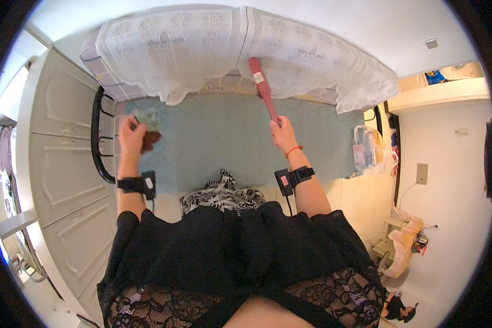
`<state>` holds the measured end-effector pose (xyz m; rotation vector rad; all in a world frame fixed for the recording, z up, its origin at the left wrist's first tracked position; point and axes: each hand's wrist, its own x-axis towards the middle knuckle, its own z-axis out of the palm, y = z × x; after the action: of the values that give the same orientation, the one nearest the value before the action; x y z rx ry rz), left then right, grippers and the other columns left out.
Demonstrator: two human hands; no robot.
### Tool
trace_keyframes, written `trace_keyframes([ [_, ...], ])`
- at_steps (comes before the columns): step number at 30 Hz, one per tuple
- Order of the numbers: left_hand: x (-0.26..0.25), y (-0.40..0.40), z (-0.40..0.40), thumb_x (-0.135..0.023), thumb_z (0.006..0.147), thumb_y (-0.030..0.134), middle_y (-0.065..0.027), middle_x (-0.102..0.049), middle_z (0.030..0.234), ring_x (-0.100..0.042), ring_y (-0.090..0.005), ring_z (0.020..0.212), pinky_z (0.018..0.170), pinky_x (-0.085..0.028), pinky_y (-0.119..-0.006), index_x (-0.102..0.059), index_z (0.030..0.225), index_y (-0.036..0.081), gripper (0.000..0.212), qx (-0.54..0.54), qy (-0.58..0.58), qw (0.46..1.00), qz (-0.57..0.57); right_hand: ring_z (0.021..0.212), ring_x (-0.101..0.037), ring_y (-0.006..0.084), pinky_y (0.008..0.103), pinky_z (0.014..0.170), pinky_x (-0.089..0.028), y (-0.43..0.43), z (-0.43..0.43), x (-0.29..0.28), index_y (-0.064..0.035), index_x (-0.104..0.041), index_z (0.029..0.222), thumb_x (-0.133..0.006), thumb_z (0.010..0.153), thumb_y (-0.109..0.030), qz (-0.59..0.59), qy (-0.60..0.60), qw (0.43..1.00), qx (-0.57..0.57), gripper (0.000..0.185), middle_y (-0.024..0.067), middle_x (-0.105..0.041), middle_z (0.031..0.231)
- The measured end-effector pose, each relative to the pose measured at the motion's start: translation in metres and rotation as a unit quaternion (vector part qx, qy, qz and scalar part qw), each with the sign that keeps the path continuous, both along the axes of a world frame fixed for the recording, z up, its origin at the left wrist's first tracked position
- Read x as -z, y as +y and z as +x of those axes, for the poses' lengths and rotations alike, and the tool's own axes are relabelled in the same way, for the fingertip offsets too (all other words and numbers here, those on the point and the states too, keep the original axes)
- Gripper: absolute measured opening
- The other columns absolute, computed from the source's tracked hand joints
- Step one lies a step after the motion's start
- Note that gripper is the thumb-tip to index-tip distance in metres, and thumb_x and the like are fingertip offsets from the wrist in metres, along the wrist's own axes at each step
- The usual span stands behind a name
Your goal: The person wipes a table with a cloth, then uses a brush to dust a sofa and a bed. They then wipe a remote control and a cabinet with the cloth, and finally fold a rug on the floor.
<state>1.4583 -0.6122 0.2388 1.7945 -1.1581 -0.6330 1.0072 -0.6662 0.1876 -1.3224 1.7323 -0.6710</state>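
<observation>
My right hand (284,134) grips the thin handle of a long reddish-pink bed brush (263,88). The brush's far end reaches over the white lace cover along the back of the bed; its bristles are mostly hidden. At the left end of the grey-green quilted bed sheet (225,139), my left hand (130,133) pinches a pale green cloth (148,119). Beside those fingers shows a brown item (151,140), too blurred to identify. Both wrists wear black straps with small boxes.
White lace covers (172,49) drape along the wall side of the bed. A black metal bed rail (96,135) borders the left end, beside white wardrobe doors (74,168). A filled clear plastic bag (369,149) rests at the right end. Far off at lower right is another person (397,309).
</observation>
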Motion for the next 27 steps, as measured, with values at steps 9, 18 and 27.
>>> trace_keyframes([
  [9, -0.221, 0.005, 0.003, -0.057, 0.089, 0.02, -0.0091, -0.065, 0.095, -0.063, -0.0144, 0.079, 0.069, -0.053, -0.026, -0.057, 0.116, 0.006, 0.031, 0.105, -0.262, 0.929, -0.238, 0.041, -0.041, 0.0089, 0.024, 0.035, -0.03, 0.095, -0.071, -0.041, -0.0017, -0.047, 0.109, -0.053, 0.088, -0.023, 0.178, -0.129, 0.969, 0.111, 0.03, 0.001, -0.047, 0.065],
  [18, -0.267, 0.102, -0.1, -0.059, 0.087, 0.029, -0.0098, -0.066, 0.087, -0.065, -0.0174, 0.067, 0.057, -0.054, -0.026, -0.054, 0.116, 0.005, 0.038, -0.004, -0.247, 0.943, -0.221, 0.038, -0.037, 0.0076, 0.022, 0.031, -0.026, 0.064, -0.184, -0.021, -0.0043, -0.044, 0.106, -0.052, 0.089, -0.024, 0.131, -0.168, 0.969, 0.127, 0.027, 0.0001, -0.045, 0.062],
  [27, -0.313, 0.136, -0.246, -0.061, 0.085, 0.029, -0.0105, -0.066, 0.086, -0.064, -0.0186, 0.068, 0.059, -0.053, -0.027, -0.053, 0.115, 0.003, 0.041, -0.003, -0.317, 0.922, -0.223, 0.037, -0.038, 0.0067, 0.022, 0.032, -0.027, 0.029, -0.26, -0.047, -0.006, -0.044, 0.108, -0.053, 0.089, -0.025, 0.069, -0.209, 0.975, 0.001, 0.028, -0.0005, -0.047, 0.061],
])
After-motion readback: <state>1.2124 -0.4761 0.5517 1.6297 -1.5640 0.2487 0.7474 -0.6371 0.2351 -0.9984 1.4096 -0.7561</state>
